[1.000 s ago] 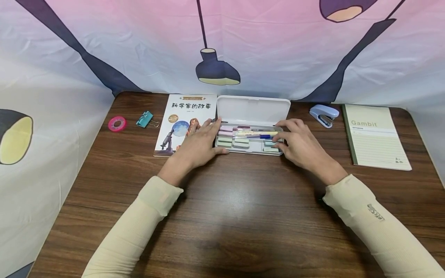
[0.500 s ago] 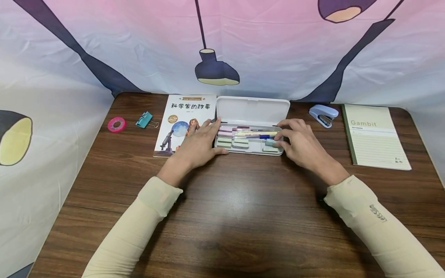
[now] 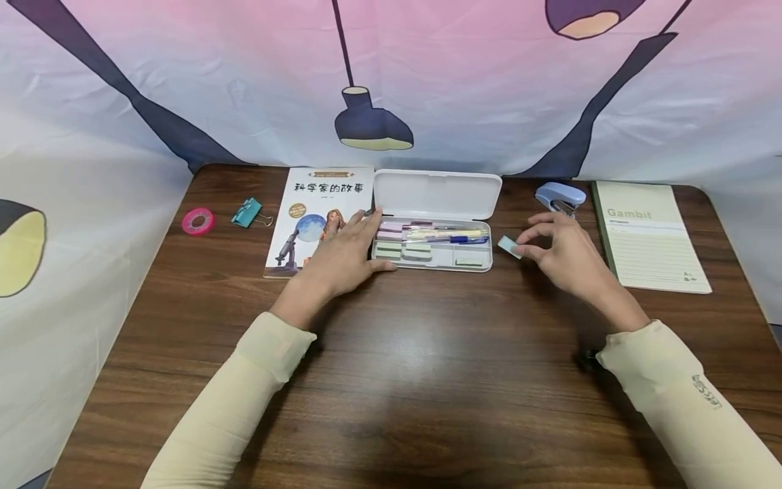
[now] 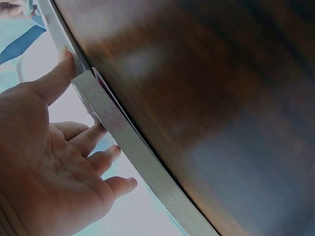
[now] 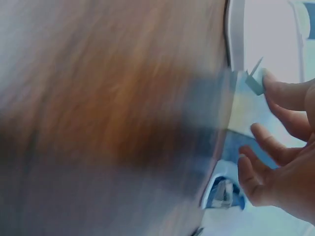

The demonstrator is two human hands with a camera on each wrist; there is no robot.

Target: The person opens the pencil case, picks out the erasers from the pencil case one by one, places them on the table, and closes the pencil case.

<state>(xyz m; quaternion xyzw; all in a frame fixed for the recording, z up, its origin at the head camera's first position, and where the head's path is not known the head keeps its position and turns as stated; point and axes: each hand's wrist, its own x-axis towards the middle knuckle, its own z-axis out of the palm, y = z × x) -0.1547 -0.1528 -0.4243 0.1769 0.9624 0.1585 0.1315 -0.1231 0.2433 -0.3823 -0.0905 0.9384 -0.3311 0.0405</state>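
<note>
A white pencil case (image 3: pixel 437 266) stands with its lid up at the back middle. Inside lie several pens, including one with a blue cap (image 3: pixel 469 239), and small pink and green blocks (image 3: pixel 388 250). My left hand (image 3: pixel 342 261) rests at the case's left end, thumb on the front edge and fingers spread over the picture-covered book (image 3: pixel 287 224). Right of the case, my right hand (image 3: pixel 559 251) pinches a small pale-blue sticky note pad (image 3: pixel 509 246) between thumb and forefinger. The right wrist view shows a thin flap standing off the pad (image 5: pixel 255 81); the other fingers are loosely bent.
A blue stapler (image 3: pixel 559 195) sits behind my right hand, with a Gambit notebook (image 3: pixel 654 238) to its right. At the left are a teal binder clip (image 3: pixel 247 212) and a pink ring-shaped roll (image 3: pixel 198 221). A printed cloth hangs behind the brown table (image 3: pixel 415 380).
My right hand has lifted the pale-blue pad out of the case's right compartment and moved right with it. My left hand stays on the case's left end.
</note>
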